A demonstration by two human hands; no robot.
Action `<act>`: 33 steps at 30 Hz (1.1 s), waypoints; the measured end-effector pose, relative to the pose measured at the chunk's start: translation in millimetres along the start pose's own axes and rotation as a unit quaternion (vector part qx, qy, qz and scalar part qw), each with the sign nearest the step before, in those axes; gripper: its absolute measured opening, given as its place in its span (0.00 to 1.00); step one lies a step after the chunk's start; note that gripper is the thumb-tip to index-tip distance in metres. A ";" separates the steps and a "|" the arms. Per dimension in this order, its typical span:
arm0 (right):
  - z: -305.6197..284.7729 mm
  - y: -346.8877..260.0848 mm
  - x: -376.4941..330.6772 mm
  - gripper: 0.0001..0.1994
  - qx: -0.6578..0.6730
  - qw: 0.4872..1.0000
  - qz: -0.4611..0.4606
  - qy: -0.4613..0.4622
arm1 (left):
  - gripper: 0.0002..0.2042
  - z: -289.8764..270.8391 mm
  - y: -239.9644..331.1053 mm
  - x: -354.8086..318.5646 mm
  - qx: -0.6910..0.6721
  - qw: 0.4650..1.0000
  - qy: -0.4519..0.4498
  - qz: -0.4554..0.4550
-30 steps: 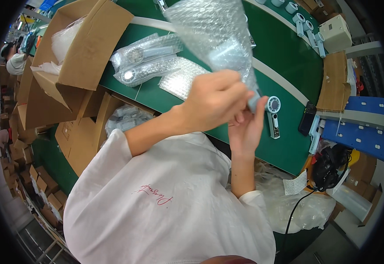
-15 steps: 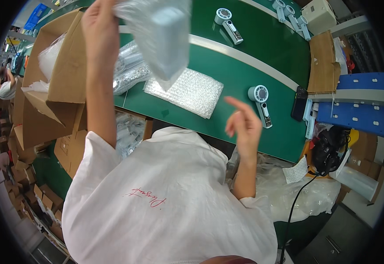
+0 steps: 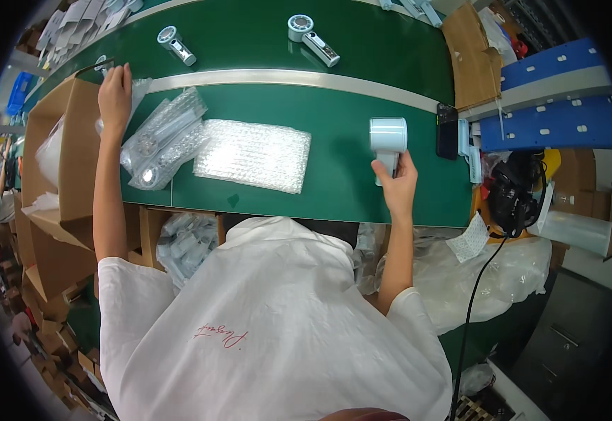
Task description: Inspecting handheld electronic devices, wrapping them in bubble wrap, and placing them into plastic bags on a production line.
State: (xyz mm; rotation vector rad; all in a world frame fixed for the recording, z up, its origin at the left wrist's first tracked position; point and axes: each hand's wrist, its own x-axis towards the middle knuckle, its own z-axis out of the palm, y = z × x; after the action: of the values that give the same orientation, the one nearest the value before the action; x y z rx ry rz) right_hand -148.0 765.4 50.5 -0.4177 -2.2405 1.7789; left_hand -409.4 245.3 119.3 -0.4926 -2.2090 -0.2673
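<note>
My right hand (image 3: 400,184) is closed round the handle of a light-blue handheld fan (image 3: 389,135), its round head turned side-on above the green table (image 3: 341,168). At the left, beside the open cardboard box, my left hand (image 3: 115,98) is closed with its fingers bunched. A clear plastic bag (image 3: 138,92) shows behind that hand and seems gripped by it; its contents are mostly hidden. Just right of my left hand lie bubble-wrapped fans (image 3: 162,137). A flat stack of bubble-wrap bags (image 3: 253,156) lies in the table's middle.
The cardboard box (image 3: 78,147) stands at the table's left end. Beyond a pale rail (image 3: 264,77), fans (image 3: 313,41) lie on a green belt (image 3: 243,35). A black phone (image 3: 447,132) is at the right, near blue perforated rails (image 3: 551,63). A black cable (image 3: 471,323) hangs at the right.
My left hand has carried the bag down and left to beside the box. My right hand has taken hold of the fan lying at the right. The fans beyond the rail appear farther left.
</note>
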 end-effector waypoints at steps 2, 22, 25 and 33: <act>3.1 -17.4 -8.6 0.22 0.014 0.998 -0.061 -0.011 | 0.14 24.3 -10.5 -22.4 -0.002 0.996 -0.077 -0.038; 42.1 -35.9 -44.8 0.27 0.674 0.652 0.098 -0.332 | 0.20 -23.5 304.2 -79.4 -0.250 0.877 -0.410 -0.003; 35.9 -34.0 -46.7 0.27 0.536 0.806 0.096 -0.230 | 0.21 -12.0 314.0 -95.7 -0.202 0.907 -0.368 0.001; 29.0 -26.5 -65.0 0.28 0.368 0.901 0.170 -0.155 | 0.16 -3.1 301.0 -99.6 -0.198 0.913 -0.356 -0.039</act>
State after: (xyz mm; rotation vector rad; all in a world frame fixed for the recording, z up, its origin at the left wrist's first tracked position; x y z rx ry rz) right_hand -100.2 709.2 68.7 -0.3894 -1.5102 2.8597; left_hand -219.3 489.6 50.8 -0.8203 -2.9027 -0.6730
